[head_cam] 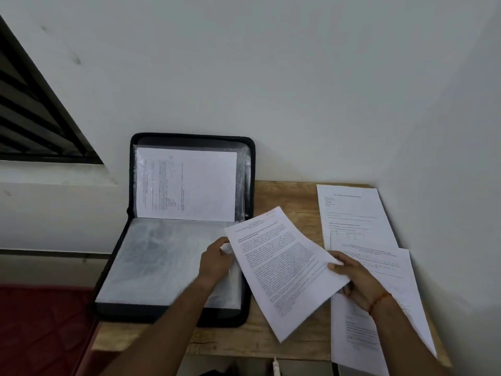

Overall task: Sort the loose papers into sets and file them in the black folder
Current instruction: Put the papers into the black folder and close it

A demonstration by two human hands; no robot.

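The black folder (249,169) lies open on the wooden table, its upper half leaning against the wall with a printed sheet (187,183) in a clear sleeve. Its lower half shows a stack of plastic sleeves (160,259). A set of printed papers (282,267) hangs tilted over the folder's right edge. My right hand (355,280) grips its right edge. My left hand (217,260) pinches the edge of a plastic sleeve beside the papers' left edge.
Loose printed sheets lie on the right of the wooden table (284,196): one at the back (355,215), others nearer me (390,270), one overhanging the front edge (355,337). Walls close off the back and right. A red surface (43,327) is at lower left.
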